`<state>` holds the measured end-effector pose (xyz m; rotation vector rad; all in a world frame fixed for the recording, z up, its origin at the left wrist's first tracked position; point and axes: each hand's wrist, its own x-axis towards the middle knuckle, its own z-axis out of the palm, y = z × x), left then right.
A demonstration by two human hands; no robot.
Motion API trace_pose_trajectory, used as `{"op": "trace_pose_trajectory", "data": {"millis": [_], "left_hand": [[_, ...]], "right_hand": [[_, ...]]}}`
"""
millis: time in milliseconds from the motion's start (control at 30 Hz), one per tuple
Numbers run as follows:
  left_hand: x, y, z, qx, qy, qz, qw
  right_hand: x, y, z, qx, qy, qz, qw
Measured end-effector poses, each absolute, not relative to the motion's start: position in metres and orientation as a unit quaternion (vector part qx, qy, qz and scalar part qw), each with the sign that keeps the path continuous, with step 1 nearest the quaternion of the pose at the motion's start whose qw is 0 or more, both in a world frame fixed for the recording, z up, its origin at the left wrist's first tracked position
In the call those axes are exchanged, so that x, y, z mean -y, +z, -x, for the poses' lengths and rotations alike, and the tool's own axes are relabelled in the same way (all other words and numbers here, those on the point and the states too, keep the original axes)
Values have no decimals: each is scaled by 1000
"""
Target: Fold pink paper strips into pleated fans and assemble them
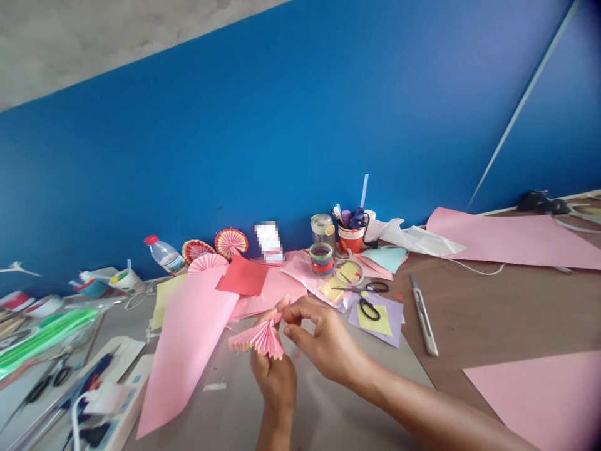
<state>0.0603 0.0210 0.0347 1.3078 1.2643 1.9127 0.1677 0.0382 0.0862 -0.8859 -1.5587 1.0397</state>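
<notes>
A pleated pink paper fan (263,340) with pale yellowish edges is held up over the grey work surface. My left hand (276,379) is closed on it from below and behind, so part of its fingers is hidden. At the fan's gathered end, my right hand (323,335) has its thumb and fingers bent close to the paper. Whatever lies between those fingertips is too small to make out. Behind my hands, a red paper sheet (244,275) and pink paper (192,351) lie on the table.
Black-handled scissors (370,309) rest on lilac and yellow paper; a box cutter (425,322) lies to the right. Finished paper rosettes (231,242), a bottle (165,257), jars (322,258) and a red cup (350,239) stand along the blue wall. A power strip (134,401) is at lower left.
</notes>
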Motion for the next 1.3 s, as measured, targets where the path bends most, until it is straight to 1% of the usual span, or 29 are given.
{"op": "trace_pose_trajectory", "data": {"millis": [167,333,433,567,733,867,1033,1200,1300], "left_hand": [[-22,32,-60,-462,706,-470,259],[-26,40,-63,-427,737,-392,347],[-29,46,-64,-386,772,-347,367],[-30,46,-65,-383,773,-359,357],[-25,39,-68,-409,740,-425,323],[-21,34,-71,-426,723,-454,298],[-19,37,-77,-427,731,-478,236],[-18,36,-78,-434,723,-480,243],[-17,34,-77,-455,709,-490,223]], "right_hand": [[-35,83,-167,675,403,329,523],[-39,88,-174,690,463,321,455],[-41,96,-181,669,485,349,443],[-37,101,-184,655,459,399,448],[-32,97,-178,679,400,398,469],[-34,93,-174,667,414,418,457],[-38,91,-173,651,432,438,446],[-37,91,-172,641,434,448,446],[-38,90,-172,642,432,450,446]]}}
